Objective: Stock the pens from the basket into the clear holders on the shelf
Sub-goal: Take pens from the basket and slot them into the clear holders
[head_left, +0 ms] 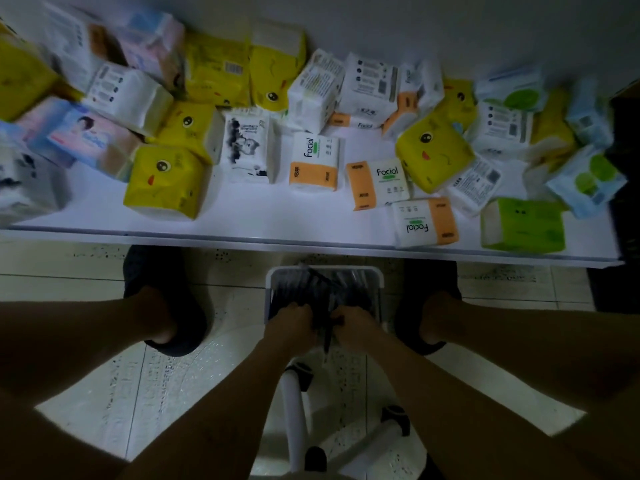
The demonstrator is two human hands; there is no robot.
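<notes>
Pens point(322, 282) fill the basket point(379, 276) (on the near floor point(86, 282)), where left hand point(289, 323) and right hand point(356, 325) seemingly both curl round a fistful, to lift many together.

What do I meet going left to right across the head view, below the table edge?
Left slipper → left hand → pens gripped by both hands → right hand → right slipper. The basket overlaps the hands, so I omit it.
</notes>
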